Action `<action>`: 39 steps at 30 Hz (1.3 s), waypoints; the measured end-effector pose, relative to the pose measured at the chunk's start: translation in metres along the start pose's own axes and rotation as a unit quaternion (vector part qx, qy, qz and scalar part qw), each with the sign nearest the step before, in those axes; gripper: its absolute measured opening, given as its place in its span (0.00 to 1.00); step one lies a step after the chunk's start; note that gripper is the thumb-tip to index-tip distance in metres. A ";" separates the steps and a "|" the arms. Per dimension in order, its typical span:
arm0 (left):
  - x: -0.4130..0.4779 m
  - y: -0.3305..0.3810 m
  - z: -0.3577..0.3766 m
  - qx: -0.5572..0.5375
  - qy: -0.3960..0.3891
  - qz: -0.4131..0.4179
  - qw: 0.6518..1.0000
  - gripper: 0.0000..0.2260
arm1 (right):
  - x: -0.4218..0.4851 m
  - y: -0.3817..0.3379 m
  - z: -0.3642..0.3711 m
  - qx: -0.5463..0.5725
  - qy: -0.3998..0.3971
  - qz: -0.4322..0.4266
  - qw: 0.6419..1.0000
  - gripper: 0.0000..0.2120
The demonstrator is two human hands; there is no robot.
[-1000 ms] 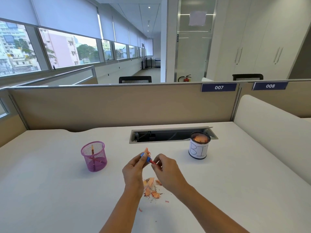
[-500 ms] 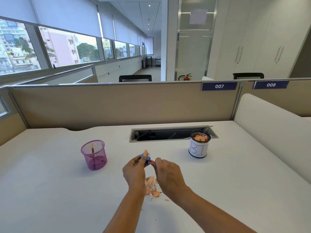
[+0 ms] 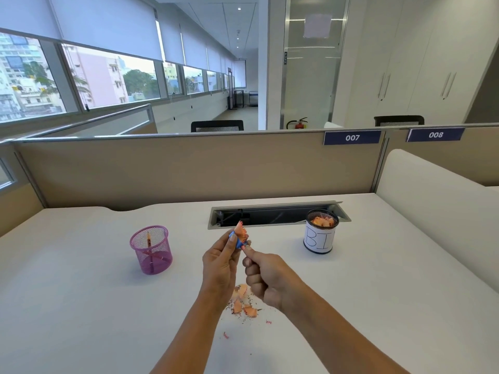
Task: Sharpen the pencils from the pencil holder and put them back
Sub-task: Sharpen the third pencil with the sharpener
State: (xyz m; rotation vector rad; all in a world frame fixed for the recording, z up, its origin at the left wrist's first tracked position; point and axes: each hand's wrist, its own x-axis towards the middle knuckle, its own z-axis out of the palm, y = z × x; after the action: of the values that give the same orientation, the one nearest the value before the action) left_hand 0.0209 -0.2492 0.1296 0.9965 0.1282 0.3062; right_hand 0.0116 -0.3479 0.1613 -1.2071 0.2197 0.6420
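My left hand [image 3: 220, 263] pinches a small blue sharpener [image 3: 237, 242] above the white desk [image 3: 81, 306], and an orange shaving curl [image 3: 241, 230] sticks up out of it. My right hand [image 3: 266, 273] is curled round a red pencil [image 3: 244, 247] whose tip sits in the sharpener; almost all of the pencil is hidden in the fist. A pink mesh pencil holder [image 3: 151, 249] stands to the left with a pencil [image 3: 148, 240] upright inside. Orange shavings [image 3: 243, 303] lie on the desk under my hands.
A mesh cup with a white label marked BI [image 3: 321, 236] stands to the right, holding shavings. Behind my hands is an open cable tray slot [image 3: 275, 214]. A beige partition [image 3: 189, 168] closes the desk's far side, and a white divider [image 3: 432, 201] the right.
My hands have shifted slightly and my right hand has turned on the pencil. The shaving curl at the sharpener stands taller than before.
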 end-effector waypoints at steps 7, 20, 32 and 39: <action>-0.003 -0.005 -0.001 -0.066 -0.014 -0.060 0.996 0.10 | 0.000 0.000 -0.003 0.242 -0.138 0.098 0.955 0.27; -0.004 -0.012 0.002 0.058 0.137 -0.003 0.989 0.07 | 0.026 0.018 -0.020 -0.578 0.151 -0.398 0.697 0.13; -0.008 -0.017 0.006 0.015 0.226 -0.032 0.973 0.11 | 0.041 0.036 -0.023 -0.677 0.182 -0.507 0.502 0.15; -0.011 -0.014 0.008 -0.003 0.183 -0.009 0.983 0.13 | 0.036 0.034 -0.004 -0.599 0.230 -0.445 0.625 0.09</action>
State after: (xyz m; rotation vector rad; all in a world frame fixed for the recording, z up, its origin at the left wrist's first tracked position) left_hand 0.0154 -0.2660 0.1217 0.9241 0.4701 0.4722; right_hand 0.0221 -0.3319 0.1151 -2.5021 -0.4993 -0.6105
